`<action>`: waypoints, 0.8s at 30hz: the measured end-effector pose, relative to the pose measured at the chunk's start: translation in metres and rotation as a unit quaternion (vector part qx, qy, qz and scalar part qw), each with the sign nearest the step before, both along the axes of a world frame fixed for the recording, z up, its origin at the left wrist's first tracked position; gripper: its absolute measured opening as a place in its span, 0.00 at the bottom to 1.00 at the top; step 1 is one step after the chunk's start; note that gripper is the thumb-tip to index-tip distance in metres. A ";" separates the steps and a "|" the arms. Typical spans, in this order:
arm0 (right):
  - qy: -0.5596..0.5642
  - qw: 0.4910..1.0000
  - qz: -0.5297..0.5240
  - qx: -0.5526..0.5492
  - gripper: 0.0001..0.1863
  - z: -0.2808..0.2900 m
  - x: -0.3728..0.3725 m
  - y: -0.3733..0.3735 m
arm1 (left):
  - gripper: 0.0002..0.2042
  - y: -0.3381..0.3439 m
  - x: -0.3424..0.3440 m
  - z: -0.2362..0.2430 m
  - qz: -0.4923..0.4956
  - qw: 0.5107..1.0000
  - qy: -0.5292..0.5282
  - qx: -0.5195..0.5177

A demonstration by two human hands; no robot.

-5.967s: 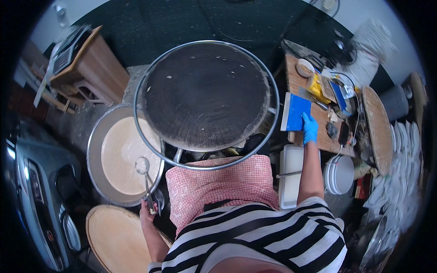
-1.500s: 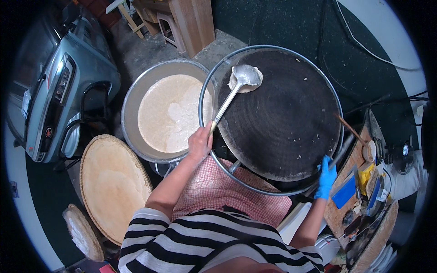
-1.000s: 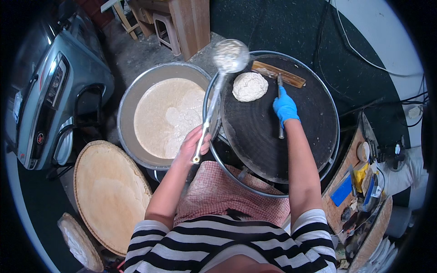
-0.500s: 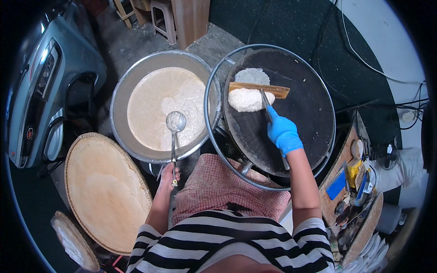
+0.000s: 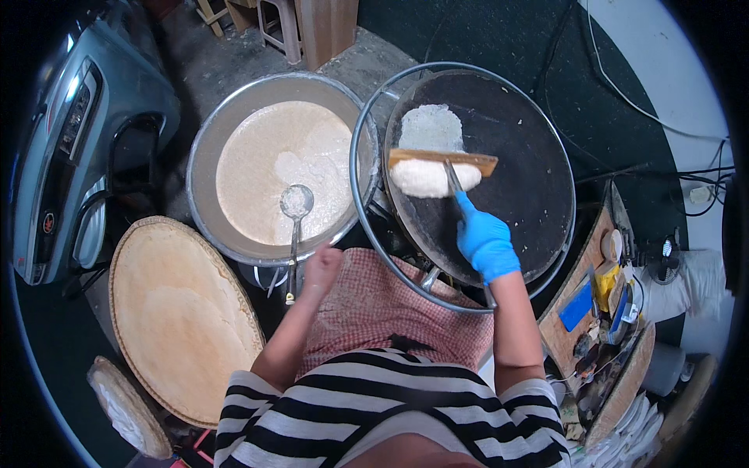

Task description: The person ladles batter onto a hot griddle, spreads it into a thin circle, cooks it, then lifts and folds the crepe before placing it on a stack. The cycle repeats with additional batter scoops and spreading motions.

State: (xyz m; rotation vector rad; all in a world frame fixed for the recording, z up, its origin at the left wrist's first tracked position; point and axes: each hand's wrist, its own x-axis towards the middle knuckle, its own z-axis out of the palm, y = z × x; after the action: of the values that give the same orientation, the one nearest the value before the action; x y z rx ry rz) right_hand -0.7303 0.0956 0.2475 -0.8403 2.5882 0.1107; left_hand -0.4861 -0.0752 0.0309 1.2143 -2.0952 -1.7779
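My right hand (image 5: 485,242), in a blue glove, is closed round the handle of a wooden-bladed spreader (image 5: 485,162). Its blade stands across a round black griddle (image 5: 523,195), with a lump of pale, wet batter (image 5: 425,181) on the near side. Beyond the blade a thin whitish film (image 5: 431,127) coats the griddle. My bare left hand (image 5: 322,269) is loosely fisted, nothing seen in it, between the griddle and a large metal pot (image 5: 204,195) of beige batter (image 5: 265,168). A ladle (image 5: 296,203) leans there, its bowl at the batter and its handle over the rim.
A metal ring (image 5: 360,187) surrounds the griddle. Left of me lies a wide round tray stacked with pale thin sheets (image 5: 183,327), with a smaller round bundle (image 5: 129,409) beside it. A motor scooter (image 5: 78,156) stands far left. Cluttered boards (image 5: 581,327) with a blue item sit at right.
My left hand has let go of the ladle and moved right. The spreader has come slightly toward me over the griddle, and the whitish film behind it is longer.
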 end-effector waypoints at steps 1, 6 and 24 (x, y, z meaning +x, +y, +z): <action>0.006 1.000 0.006 0.005 0.30 0.003 -0.001 0.004 | 0.14 0.028 -0.017 0.003 0.110 0.966 0.106 0.208; 0.047 0.995 -0.020 -0.082 0.29 -0.018 -0.012 -0.012 | 0.13 0.084 -0.071 -0.008 -0.024 0.997 -0.041 0.053; 0.002 0.998 -0.006 -0.063 0.30 -0.008 0.021 0.032 | 0.11 0.026 -0.098 0.025 -0.007 0.969 -0.017 0.248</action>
State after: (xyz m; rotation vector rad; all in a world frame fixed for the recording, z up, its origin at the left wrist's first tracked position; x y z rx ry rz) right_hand -0.7093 0.1278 0.2397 -0.8701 2.6248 -0.0544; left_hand -0.5838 -0.0493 0.0563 1.3397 -1.7237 -2.3939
